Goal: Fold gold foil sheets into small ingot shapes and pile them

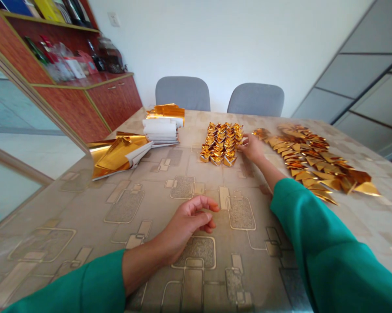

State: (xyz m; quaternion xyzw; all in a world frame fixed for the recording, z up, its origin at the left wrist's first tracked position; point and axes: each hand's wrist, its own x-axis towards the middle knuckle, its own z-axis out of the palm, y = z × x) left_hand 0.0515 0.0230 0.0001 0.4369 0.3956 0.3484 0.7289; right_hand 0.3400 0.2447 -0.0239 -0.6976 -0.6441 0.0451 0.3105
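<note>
My left hand [196,219] hovers over the near middle of the table, its fingers loosely curved and apart, with nothing in them. Farther off, my right hand [252,149] reaches to the right edge of a block of folded gold paper ingots [217,145]. Its thumb and fingertips are closed about an ingot at that edge, partly hidden by the fingers. The ingots stand close together in columns. To the right of this hand lie overlapping rows of flat folded gold paper pieces [308,154], with a smaller cluster just beyond the fingers.
On the left of the patterned table [156,191] lie a fanned stack of gold paper sheets [119,152] and a white-backed paper stack [161,130] with gold on top. Two grey chairs [182,93] stand at the far side. A wooden cabinet [114,100] is at the back left.
</note>
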